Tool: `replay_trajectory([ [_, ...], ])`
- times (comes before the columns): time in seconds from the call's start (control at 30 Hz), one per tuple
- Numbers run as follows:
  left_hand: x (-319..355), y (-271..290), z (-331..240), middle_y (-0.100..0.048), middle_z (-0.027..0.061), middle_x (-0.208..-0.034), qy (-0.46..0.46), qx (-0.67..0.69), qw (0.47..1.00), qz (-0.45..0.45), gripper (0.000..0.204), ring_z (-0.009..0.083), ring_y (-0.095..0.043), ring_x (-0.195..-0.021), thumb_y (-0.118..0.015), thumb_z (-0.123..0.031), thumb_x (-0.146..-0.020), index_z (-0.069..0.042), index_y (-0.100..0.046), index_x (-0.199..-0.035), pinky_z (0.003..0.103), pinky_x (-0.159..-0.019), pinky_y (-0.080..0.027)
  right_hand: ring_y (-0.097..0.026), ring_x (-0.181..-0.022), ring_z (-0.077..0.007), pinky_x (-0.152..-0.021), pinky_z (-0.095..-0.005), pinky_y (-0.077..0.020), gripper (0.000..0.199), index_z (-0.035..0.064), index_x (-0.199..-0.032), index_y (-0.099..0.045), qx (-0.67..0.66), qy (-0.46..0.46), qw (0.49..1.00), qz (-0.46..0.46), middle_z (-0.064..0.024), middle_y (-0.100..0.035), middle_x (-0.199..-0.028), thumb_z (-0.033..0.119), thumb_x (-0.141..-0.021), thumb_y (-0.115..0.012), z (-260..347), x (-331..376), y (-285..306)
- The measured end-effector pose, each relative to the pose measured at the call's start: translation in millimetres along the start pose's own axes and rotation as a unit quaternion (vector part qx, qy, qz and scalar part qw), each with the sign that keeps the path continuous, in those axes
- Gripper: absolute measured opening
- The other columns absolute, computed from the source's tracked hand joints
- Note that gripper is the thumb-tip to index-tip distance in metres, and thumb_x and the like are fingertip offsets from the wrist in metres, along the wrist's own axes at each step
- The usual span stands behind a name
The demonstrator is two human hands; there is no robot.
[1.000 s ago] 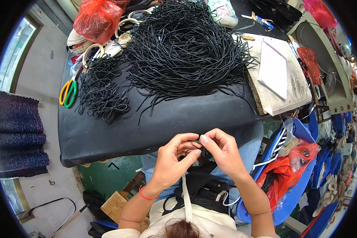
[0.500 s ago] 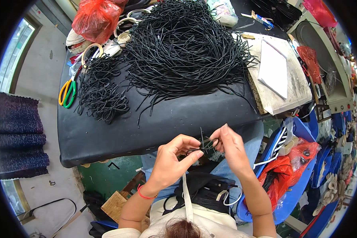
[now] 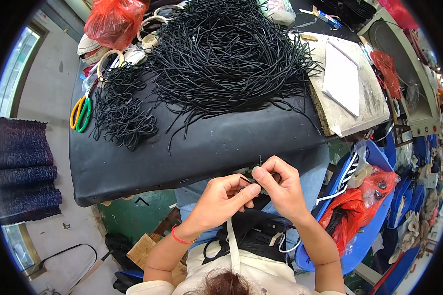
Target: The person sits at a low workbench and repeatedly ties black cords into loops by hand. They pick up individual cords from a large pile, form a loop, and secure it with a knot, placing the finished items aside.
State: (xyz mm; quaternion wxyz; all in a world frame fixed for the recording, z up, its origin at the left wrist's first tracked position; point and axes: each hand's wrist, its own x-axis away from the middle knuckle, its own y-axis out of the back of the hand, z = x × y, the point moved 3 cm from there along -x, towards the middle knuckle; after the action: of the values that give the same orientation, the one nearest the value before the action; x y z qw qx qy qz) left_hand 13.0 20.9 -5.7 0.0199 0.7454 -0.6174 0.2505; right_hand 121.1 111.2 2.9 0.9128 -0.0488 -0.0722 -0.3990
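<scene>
Along the left end of the black-covered desk (image 3: 211, 142) lie scissors with orange and green handles (image 3: 85, 99), beside a small heap of looped black cords (image 3: 125, 123), which look finished. Next, a far larger heap of loose, mostly unlooped black cords (image 3: 226, 64) suggests most of the work is left. Before the desk's front edge, the left hand (image 3: 226, 199) pinches a thin black cord (image 3: 246, 180), partly hidden by fingers, seemingly mid-work; the right hand (image 3: 280, 189) grips it too, thumb against forefinger.
</scene>
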Motion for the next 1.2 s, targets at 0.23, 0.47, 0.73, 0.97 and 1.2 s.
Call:
replay_trajectory([
  [0.23,0.8,-5.9,-0.1,-0.056,-0.0014,-0.074,0.010,0.085,0.996,-0.016,0.018,0.0019,-0.046,-0.062,-0.059,-0.019,-0.087,-0.001,-0.059,-0.090,0.017,-0.055,-0.038,-0.043,-0.057,-0.0021,-0.050,-0.0195,-0.0362,0.022,0.0020,-0.074,-0.054,0.062,0.020,0.997,-0.028,0.0025,-0.051,-0.061,0.019,-0.087,-0.060,-0.5,1.3,5.1],
  [0.47,9.1,-5.3,-3.7,-0.058,0.0002,-0.077,-0.004,0.067,0.998,-0.013,0.021,0.0036,-0.049,-0.066,-0.059,-0.013,-0.087,0.002,-0.059,-0.101,0.018,-0.057,-0.040,-0.041,-0.056,-0.0018,-0.049,-0.0183,-0.0342,0.024,0.0032,-0.070,-0.050,0.032,0.018,0.999,-0.038,0.0039,-0.047,-0.060,0.017,-0.089,-0.058,1.9,1.9,0.9],
  [0.73,8.5,0.7,-5.2,-0.063,0.0092,-0.088,-0.120,-0.123,0.985,-0.023,0.025,0.0081,-0.054,-0.067,-0.059,-0.009,-0.085,0.005,-0.059,-0.106,0.022,-0.058,-0.045,-0.036,-0.050,-0.0011,-0.045,-0.0186,-0.0299,0.028,0.0061,-0.065,-0.047,0.015,0.019,0.997,-0.072,0.0046,-0.044,-0.057,0.016,-0.089,-0.057,-11.9,-11.9,2.9],
  [0.97,-6.5,0.2,5.5,-0.059,-0.0008,-0.076,-0.095,0.071,0.990,-0.079,0.018,0.0033,-0.052,-0.069,-0.060,-0.015,-0.087,0.001,-0.061,-0.093,0.019,-0.061,-0.044,-0.042,-0.061,-0.0015,-0.054,-0.0183,-0.0338,0.021,0.0028,-0.083,-0.056,-0.062,-0.046,0.995,-0.063,0.0032,-0.051,-0.067,0.023,-0.090,-0.056,-6.9,-12.7,0.1],
  [1.2,-7.5,7.5,-1.6,-0.055,-0.0031,-0.072,-0.108,0.037,0.989,-0.093,0.014,0.0014,-0.047,-0.065,-0.058,-0.013,-0.087,0.001,-0.060,-0.087,0.017,-0.057,-0.039,-0.052,-0.073,-0.0045,-0.066,-0.0185,-0.0419,0.015,-0.0007,-0.094,-0.061,-0.066,-0.056,0.996,0.025,0.0010,-0.058,-0.081,0.010,-0.085,-0.061,-0.9,-1.0,5.5],
])
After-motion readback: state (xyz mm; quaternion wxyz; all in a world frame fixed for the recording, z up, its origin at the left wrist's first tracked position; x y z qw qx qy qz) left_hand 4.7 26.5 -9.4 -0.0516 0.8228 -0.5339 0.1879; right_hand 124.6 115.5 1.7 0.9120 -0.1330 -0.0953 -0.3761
